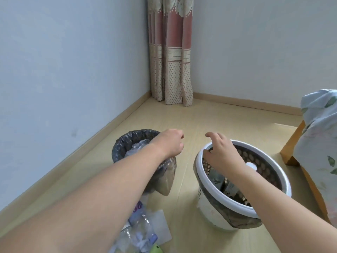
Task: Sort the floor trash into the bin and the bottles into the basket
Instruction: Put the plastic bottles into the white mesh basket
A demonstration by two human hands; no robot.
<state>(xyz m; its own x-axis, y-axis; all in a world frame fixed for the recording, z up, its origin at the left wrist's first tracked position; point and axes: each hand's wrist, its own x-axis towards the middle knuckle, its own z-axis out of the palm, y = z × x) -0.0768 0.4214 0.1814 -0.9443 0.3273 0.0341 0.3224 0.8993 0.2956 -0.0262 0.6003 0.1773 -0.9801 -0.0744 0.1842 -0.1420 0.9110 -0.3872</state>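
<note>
Both arms are stretched forward over the two containers. The left hand (171, 143) hangs above the right rim of the bin (127, 141), fingers loosely curled and grasping nothing visible. The right hand (221, 152) hangs over the near-left rim of the basket (242, 209), fingers relaxed and spread, likewise empty; whether it touches the rim cannot be told. The bin, lined with a dark bag, already holds crumpled clear plastic; the basket holds at least one item with a white cap, others dark and indistinct. On the floor near the person, under the left forearm, lie clear plastic bottles (140, 227), a sheet of white paper (160, 227) and a small green object (156, 250). Judgement: the sort is mid-course, between deposits. The next move calls for drawing a hand back and down to that pile, taking one item, and carrying bottles right, paper left.
</note>
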